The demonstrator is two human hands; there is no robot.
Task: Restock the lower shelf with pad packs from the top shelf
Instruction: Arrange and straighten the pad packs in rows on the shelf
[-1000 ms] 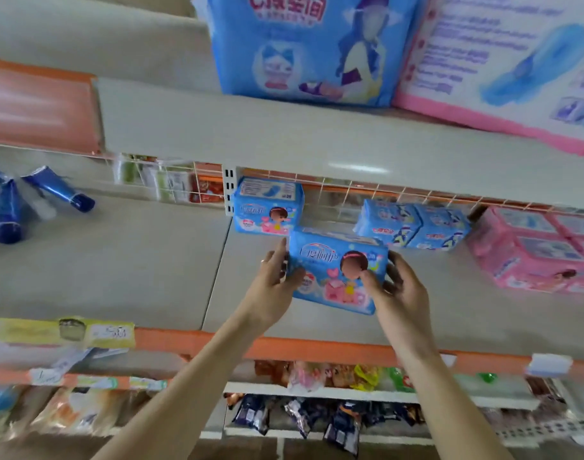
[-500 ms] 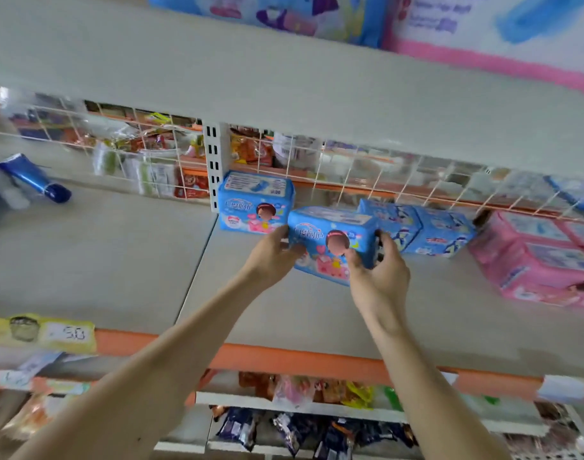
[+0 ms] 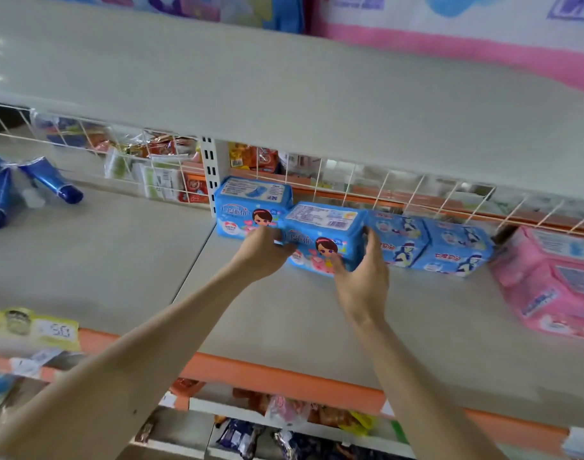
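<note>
A blue pad pack [image 3: 323, 235] with a cartoon girl stands on the grey lower shelf [image 3: 284, 313], between a matching pack [image 3: 250, 207] on its left and two darker blue packs [image 3: 426, 242] on its right. My left hand [image 3: 262, 252] grips its left end and my right hand [image 3: 362, 273] grips its right end, fingers curled round the sides. On the top shelf, large blue [image 3: 217, 8] and pink-edged [image 3: 466, 34] pad packs show at the upper edge.
Pink packs [image 3: 549, 280] lie stacked at the far right. Blue tubes [image 3: 25, 190] lie at the far left. A white wire grid [image 3: 366, 190] backs the shelf. An orange rail [image 3: 284, 376] edges its front, with snack bags below.
Both hands carried the blue pack away from me to the back of the lower shelf, into the gap between the matching pack and the darker blue packs. The view tilted down.
</note>
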